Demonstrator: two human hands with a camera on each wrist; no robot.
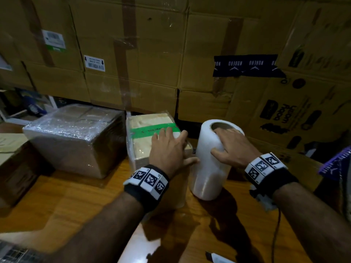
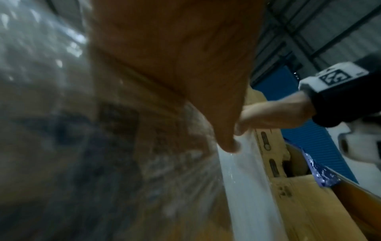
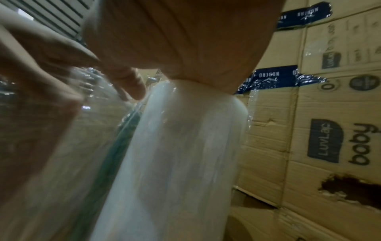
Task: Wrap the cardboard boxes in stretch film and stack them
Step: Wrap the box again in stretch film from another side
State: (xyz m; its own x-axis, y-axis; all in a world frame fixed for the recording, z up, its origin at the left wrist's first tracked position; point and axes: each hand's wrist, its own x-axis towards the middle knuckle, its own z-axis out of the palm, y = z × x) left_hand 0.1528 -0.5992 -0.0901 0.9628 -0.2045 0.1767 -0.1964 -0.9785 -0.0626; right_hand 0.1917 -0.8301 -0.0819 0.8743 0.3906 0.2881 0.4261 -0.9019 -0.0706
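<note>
Small box: a pale cardboard box point(image 1: 152, 133) with a green tape band across its top stands on the wooden table point(image 1: 76, 202), already covered in clear film, just left of the roll.
Left hand: the left hand point(image 1: 168, 150) lies flat on the small box's near top edge, fingers straight and spread, thumb reaching toward the roll.
Film roll: a white roll of stretch film point(image 1: 212, 160) stands upright on the table, its hollow core facing up; a sheet of film runs from it toward the small box.
Right hand: the right hand point(image 1: 230, 147) sits on top of the roll, fingers curled over the rim into the core, thumb pressed on the side, gripping it.
Wrapped box: a larger brown box point(image 1: 74, 137), fully wrapped in film, sits left of the small box, close beside it.
Background: a wall of big stacked cartons point(image 1: 171, 54) rises behind the table, with dark blue printed tape point(image 1: 247, 65) across one seam.
</note>
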